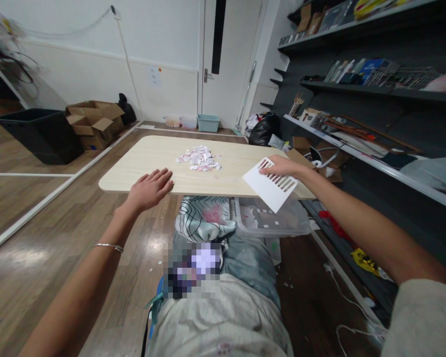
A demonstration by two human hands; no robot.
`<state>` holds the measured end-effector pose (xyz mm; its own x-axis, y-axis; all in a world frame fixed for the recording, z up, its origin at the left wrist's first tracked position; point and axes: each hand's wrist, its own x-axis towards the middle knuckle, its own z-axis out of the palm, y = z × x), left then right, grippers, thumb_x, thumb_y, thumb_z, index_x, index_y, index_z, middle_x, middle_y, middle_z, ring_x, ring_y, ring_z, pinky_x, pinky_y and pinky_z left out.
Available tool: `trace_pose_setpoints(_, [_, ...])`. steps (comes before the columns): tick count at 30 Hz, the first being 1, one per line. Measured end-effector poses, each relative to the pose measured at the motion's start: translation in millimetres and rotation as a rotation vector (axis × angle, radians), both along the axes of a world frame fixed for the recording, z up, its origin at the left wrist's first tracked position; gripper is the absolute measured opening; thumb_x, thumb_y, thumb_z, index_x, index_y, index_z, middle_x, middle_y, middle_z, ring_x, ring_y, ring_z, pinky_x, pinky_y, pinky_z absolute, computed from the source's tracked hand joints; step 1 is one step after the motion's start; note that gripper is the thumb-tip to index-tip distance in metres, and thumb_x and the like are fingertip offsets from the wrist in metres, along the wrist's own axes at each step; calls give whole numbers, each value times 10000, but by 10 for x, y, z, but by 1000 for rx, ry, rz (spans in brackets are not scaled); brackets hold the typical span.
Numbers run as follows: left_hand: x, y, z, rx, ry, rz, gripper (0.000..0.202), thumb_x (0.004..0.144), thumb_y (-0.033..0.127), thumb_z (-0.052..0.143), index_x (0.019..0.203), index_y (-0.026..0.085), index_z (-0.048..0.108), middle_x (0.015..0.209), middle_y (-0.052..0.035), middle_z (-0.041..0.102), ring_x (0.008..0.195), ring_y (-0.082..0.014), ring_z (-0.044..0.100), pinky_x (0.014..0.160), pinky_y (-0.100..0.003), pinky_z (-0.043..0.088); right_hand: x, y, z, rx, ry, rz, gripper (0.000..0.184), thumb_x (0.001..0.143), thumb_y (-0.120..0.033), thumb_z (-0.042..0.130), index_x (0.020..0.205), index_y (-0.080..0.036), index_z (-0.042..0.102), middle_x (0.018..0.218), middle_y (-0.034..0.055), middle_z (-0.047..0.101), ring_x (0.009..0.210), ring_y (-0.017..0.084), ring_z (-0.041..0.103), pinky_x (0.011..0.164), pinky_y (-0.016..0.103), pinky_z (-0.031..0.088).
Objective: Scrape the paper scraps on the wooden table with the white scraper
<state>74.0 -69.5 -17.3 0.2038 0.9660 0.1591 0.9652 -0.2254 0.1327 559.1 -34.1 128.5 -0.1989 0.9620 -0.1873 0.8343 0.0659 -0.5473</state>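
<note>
My left hand (153,189) lies flat at the near left edge of a pale wooden tabletop (133,158), fingers stretched out, holding nothing. My right hand (280,166) is closed on a white slotted plastic scraper (268,186), gripping its slotted end. The scraper is tilted over the tabletop's near right edge. A heap of small white and pinkish paper scraps (200,158) lies around the middle of the tabletop, between my hands and farther back.
Below the near edge are a clear plastic bin (300,225) with scraps and a patterned cloth (191,218) by my legs. A black trash bin (40,136) and cardboard boxes (96,126) stand at left. Dark shelves (386,119) line the right.
</note>
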Motion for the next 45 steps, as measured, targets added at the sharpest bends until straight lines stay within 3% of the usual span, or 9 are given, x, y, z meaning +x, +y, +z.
trace_pose_setpoints(6, [-5,-16,-4,12,-14,-1,698,1262,517,327,1870,282,575,1956,-77,490,1825,-306,428,1465,-509,354,-34,46,-232,-178,137,-179,371,794,-477,1014,847,-202,771,738,87,837,635,227,761,586,284,585])
trace_pose_setpoints(14, [46,-31,23,41,-52,9,669,1254,492,352,1835,292,618,1926,-74,541,1808,-317,453,1459,-520,364,-289,7,-416,-304,289,-107,388,740,-429,1069,867,-188,792,717,55,831,580,187,732,578,259,579])
trace_pose_setpoints(18, [96,-334,-16,84,-111,7,656,1242,479,369,1787,253,657,1886,-121,589,1787,-345,480,1465,-556,358,-438,25,-450,-312,288,-45,390,745,-422,1077,838,-193,776,696,31,815,555,160,703,567,239,563])
trace_pose_setpoints(22, [91,-1072,-319,114,-452,-33,691,1181,732,469,1554,256,803,1709,-169,722,1599,-390,656,1285,-530,584,-536,47,-458,-296,292,49,438,724,-449,1106,847,-193,772,690,6,799,557,140,691,583,225,571])
trace_pose_setpoints(26, [89,-1768,-816,-247,-784,60,812,1034,974,572,1093,221,870,1297,-186,841,1175,-380,822,935,-445,703,-610,110,-470,-229,268,178,483,685,-468,1130,836,-184,770,705,2,798,570,120,662,578,210,543])
trace_pose_setpoints(29, [150,-1976,-1105,-508,-852,90,865,836,1015,784,1134,210,891,1292,-190,861,1200,-413,819,960,-460,690,-667,176,-492,-203,281,303,518,684,-521,1129,877,-174,797,756,10,817,630,131,689,613,217,555])
trace_pose_setpoints(33, [272,-1942,-1266,-682,-942,96,856,757,948,859,1172,200,866,1193,-161,885,1177,-409,817,1028,-479,656,-660,224,-508,-179,319,392,539,728,-570,1113,925,-161,823,825,23,839,716,150,732,692,238,594])
trace_pose_setpoints(41, [397,-1852,-1366,-720,-938,121,676,620,707,961,1045,259,686,976,-52,832,958,-328,777,825,-404,603,22,113,-347,-67,341,16,420,834,-416,1121,950,-174,797,766,4,810,625,139,710,658,233,619])
trace_pose_setpoints(45, [427,-1809,-1344,-712,-862,65,615,640,660,915,1021,262,641,909,-13,763,888,-281,705,781,-373,544,496,-63,-265,-98,304,-277,153,1023,-174,939,1010,-142,790,742,27,812,576,134,695,640,219,584])
